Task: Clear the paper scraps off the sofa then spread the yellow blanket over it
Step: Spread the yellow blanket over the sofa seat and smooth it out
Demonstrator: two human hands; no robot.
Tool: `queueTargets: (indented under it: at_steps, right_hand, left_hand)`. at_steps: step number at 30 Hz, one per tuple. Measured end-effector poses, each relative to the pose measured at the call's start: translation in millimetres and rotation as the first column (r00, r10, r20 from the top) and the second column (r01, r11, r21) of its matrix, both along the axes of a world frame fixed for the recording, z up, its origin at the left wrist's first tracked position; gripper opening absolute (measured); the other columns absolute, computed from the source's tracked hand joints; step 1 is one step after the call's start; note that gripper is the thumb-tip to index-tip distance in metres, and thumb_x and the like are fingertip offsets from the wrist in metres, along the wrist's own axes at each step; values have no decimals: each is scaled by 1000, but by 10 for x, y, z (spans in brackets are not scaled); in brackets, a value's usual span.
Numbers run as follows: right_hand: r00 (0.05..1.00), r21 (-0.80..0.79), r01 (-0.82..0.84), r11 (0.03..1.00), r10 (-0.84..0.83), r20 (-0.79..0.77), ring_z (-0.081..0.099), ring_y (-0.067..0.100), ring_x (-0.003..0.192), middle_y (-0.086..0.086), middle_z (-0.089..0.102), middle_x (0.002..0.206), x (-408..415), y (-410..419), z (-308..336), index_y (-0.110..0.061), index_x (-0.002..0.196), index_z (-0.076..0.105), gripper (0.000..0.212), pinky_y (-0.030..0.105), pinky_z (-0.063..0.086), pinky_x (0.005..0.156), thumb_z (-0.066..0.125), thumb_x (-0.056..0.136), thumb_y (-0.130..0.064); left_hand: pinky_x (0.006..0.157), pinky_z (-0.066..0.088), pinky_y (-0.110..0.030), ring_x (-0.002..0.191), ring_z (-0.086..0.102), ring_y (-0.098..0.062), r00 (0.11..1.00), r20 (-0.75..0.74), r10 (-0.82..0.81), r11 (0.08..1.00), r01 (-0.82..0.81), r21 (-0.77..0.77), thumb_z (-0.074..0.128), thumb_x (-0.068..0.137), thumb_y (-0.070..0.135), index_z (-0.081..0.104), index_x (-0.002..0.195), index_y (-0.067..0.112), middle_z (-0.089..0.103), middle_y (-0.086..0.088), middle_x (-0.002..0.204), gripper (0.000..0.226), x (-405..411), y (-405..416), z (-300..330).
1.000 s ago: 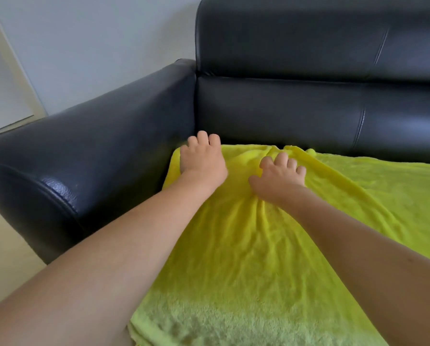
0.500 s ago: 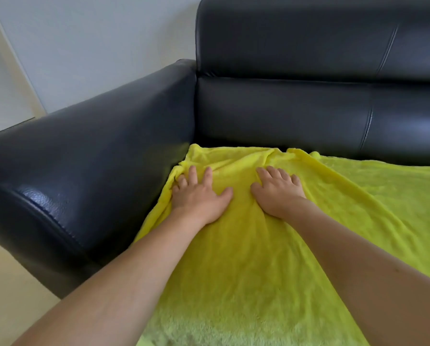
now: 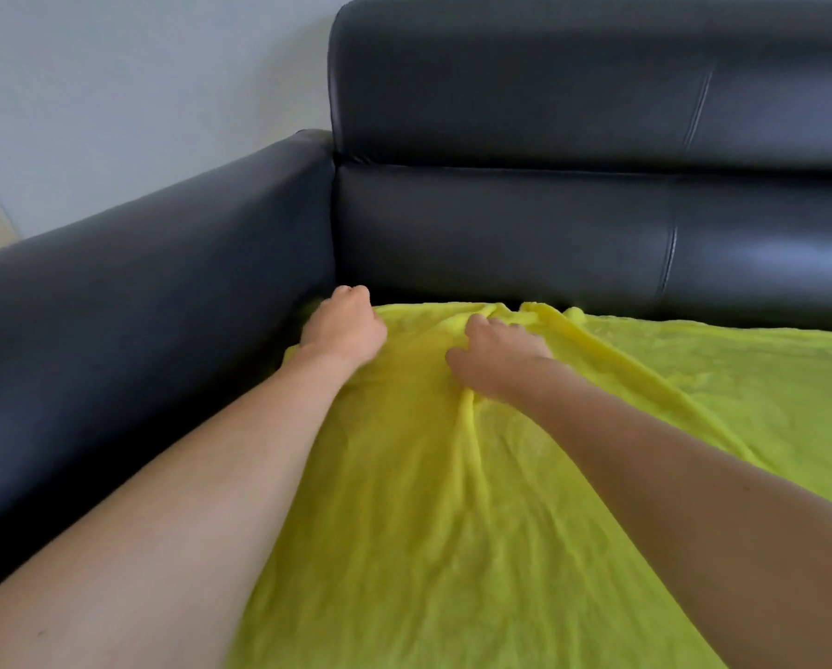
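The yellow blanket (image 3: pixel 525 499) lies over the seat of the black leather sofa (image 3: pixel 549 234), its far edge bunched against the backrest. My left hand (image 3: pixel 344 325) is at the blanket's far left corner, where armrest and backrest meet, with its fingers curled down over the blanket's edge. A little to the right, my right hand (image 3: pixel 496 359) presses on the blanket with its fingers spread and slightly bent. Folds gather in front of it and under its palm. No paper scraps are in sight.
The sofa's armrest (image 3: pixel 138 306) runs along the left, close beside my left forearm. The tall backrest closes off the far side. A pale wall (image 3: pixel 138 89) stands behind the armrest.
Both hands slid forward from the middle of the blanket to its far edge. The left hand's fingers went from flat to curled at the corner. The fabric bunched more by the backrest.
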State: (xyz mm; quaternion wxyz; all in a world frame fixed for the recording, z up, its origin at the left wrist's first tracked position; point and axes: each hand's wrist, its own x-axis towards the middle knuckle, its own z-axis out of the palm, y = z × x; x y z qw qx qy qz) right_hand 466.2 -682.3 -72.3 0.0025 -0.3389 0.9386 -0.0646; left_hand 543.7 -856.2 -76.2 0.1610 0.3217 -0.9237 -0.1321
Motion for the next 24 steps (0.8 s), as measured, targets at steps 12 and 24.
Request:
queueTargets:
  at_steps: [12, 24]
  right_hand:
    - [991, -121, -136, 983, 134, -23, 22, 19, 143, 0, 29, 156, -561, -319, -494, -23, 148, 31, 63, 42, 13, 116, 25, 94, -53]
    - [992, -125, -120, 985, 113, -61, 23, 16, 142, -3, 32, 154, -552, -305, -537, -27, 146, 35, 63, 42, 14, 117, 22, 90, -54]
  left_hand:
    - [120, 9, -49, 149, 4, -34, 924, 380, 45, 983, -108, 147, 24, 91, 66, 14, 157, 25, 3, -8, 165, 78, -487, -253, -325]
    - [121, 11, -44, 151, 5, -25, 950, 299, -90, 987, 46, 153, 27, 95, 63, 18, 157, 26, 6, -1, 165, 73, -485, -406, -286]
